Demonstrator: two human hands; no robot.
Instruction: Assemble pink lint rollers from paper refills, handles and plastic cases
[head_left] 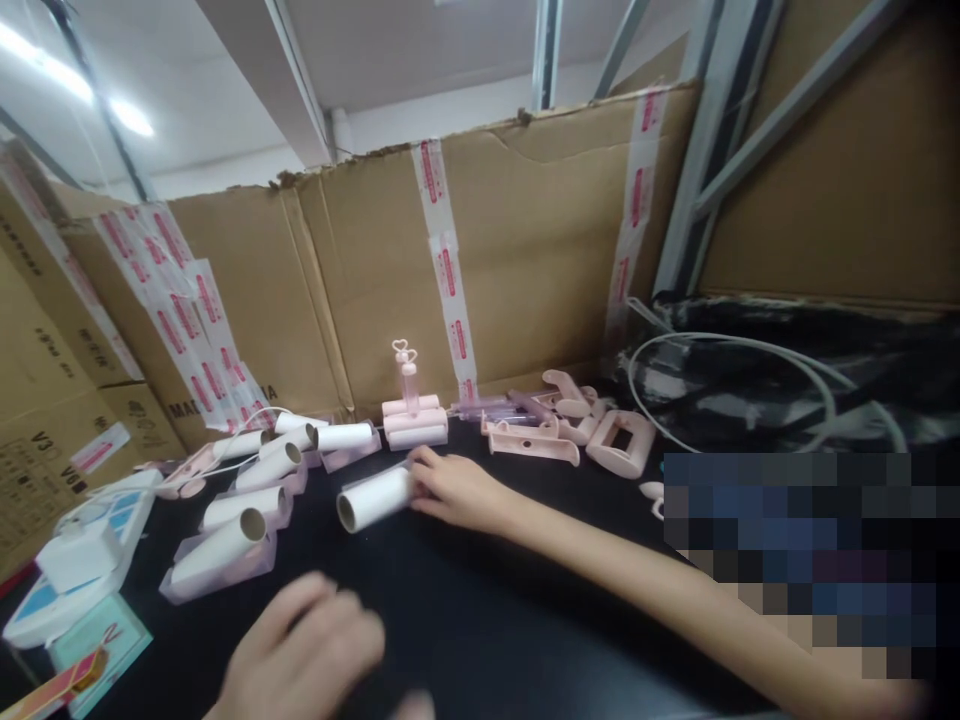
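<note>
My right hand (pixel 450 488) reaches across the black table, its fingers closed on the far end of a white paper roll (pixel 375 500) with a brown cardboard core. A translucent edge shows along the top of this roll. Nearer to me, my left hand (pixel 304 645) is smeared by motion, its fingers curled and the thumb partly cut off by the bottom edge; whether it grips anything is unclear. To the left lie several similar white rolls (pixel 217 548) in translucent lilac shells (pixel 262 555). Just behind the right hand are stacked rolls in pink casing (pixel 415 415).
Pink plastic parts (pixel 532 440) lie heaped at the back right, near a white cable loop (pixel 637 380) and black plastic. On the left are a white power strip (pixel 124 530), a plug adapter (pixel 79 550) and a teal box (pixel 105 640). Cardboard (pixel 525 250) walls the back.
</note>
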